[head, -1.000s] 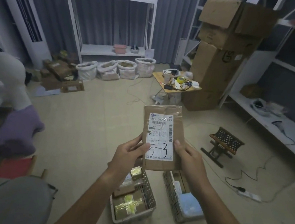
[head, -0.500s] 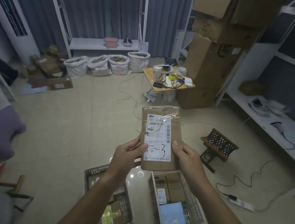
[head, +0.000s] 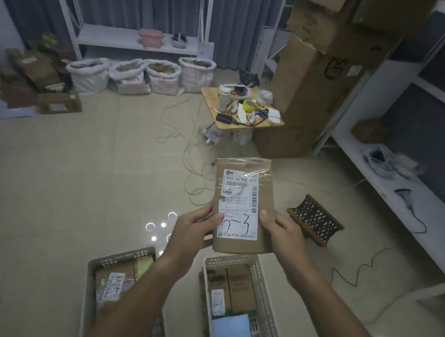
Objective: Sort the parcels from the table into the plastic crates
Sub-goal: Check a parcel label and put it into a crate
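Still unsorted, the parcel [head: 243, 207], pinched by both hands [head: 194, 230] [head: 281, 235], could land in the wrong crate [head: 270, 292] if its scrawled mark is misread.

"502 60…2 815" and handwritten "5-3" on the held parcel's label [head: 240, 204]; "SF" on a cardboard box [head: 335, 68]

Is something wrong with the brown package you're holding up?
A little. The flat brown cardboard parcel, gripped by the left hand and right hand, has wrinkled clear tape over its top, and its white shipping label looks torn or peeled near the barcode. Otherwise it looks whole.
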